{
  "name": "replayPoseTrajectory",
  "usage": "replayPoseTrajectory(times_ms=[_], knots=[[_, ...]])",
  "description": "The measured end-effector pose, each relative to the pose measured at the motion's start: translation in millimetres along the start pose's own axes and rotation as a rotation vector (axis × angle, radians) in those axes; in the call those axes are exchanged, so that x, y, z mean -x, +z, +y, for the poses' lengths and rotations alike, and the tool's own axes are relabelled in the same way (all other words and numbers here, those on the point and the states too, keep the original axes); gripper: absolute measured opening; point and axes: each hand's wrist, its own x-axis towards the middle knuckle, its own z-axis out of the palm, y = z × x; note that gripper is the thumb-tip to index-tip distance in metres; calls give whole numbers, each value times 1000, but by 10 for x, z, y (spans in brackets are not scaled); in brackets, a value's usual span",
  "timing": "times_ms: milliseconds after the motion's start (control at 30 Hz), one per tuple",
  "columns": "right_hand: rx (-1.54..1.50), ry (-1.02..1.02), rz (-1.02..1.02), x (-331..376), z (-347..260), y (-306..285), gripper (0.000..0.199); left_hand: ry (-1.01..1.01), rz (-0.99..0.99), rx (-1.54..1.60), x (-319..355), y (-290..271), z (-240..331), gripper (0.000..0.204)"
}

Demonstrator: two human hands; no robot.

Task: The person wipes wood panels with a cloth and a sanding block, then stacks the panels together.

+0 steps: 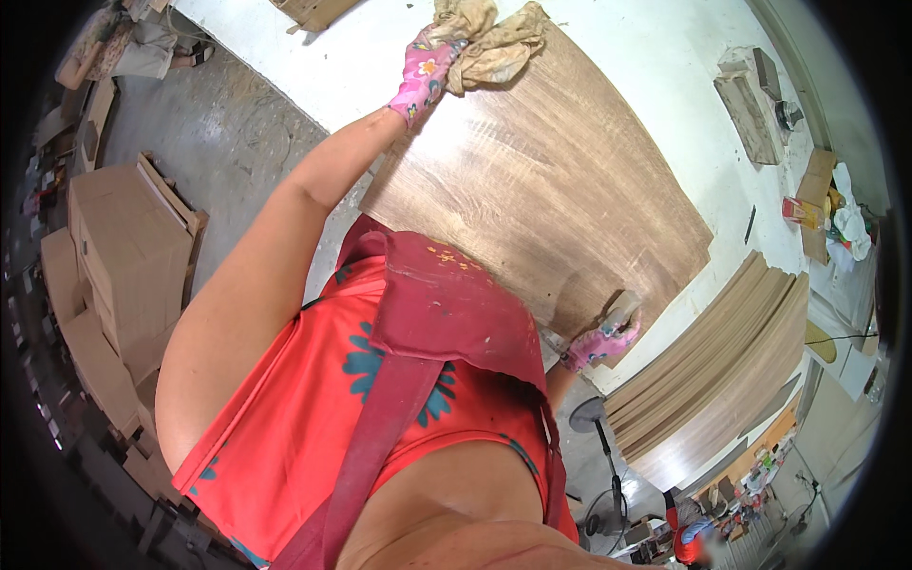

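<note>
A large brown wood-grain panel point(551, 180) lies flat on a white table point(655, 66). My left hand point(423, 71), in a pink flowered glove, is stretched out to the panel's far corner and grips a crumpled beige rag point(494, 43) pressed on the wood. My right hand point(603, 340), in the same kind of glove, holds the panel's near edge. A red apron and an orange flowered top fill the lower middle of the view.
A stack of similar brown panels point(722, 361) lies to the right. Wooden blocks point(750, 104) and small bottles and cloths point(826, 214) sit on the table's far right. Cardboard boxes point(123, 256) stand on the floor at left. A floor fan point(598, 427) stands below the table edge.
</note>
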Motion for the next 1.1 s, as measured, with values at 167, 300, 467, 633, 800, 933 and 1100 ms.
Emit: replayPoseTrajectory(times_ms=[167, 300, 467, 633, 800, 933, 1100], knots=[[5, 90, -24, 23, -119, 38, 43, 18, -28, -195, 258, -119, 135, 39], [142, -134, -35, -8, 89, -25, 40, 17, -55, -541, 802, -373, 376, 38], [81, -47, -36, -3, -176, 20, 40, -186, 5, -721, 1625, -1069, 742, 41], [-82, -103, 109, -678, -224, 156, 47, -346, 134, -389, 1772, -963, 1073, 55], [104, 9, 129, -1337, -196, 424, 51, -112, -281, -485, 1149, -214, 614, 68], [86, -1, 212, -1464, -46, 485, 45, 144, -466, 26, 129, -23, -20, 58], [82, -11, 129, -1450, -49, 479, 57, 3, -203, -209, -518, -157, -555, 23]])
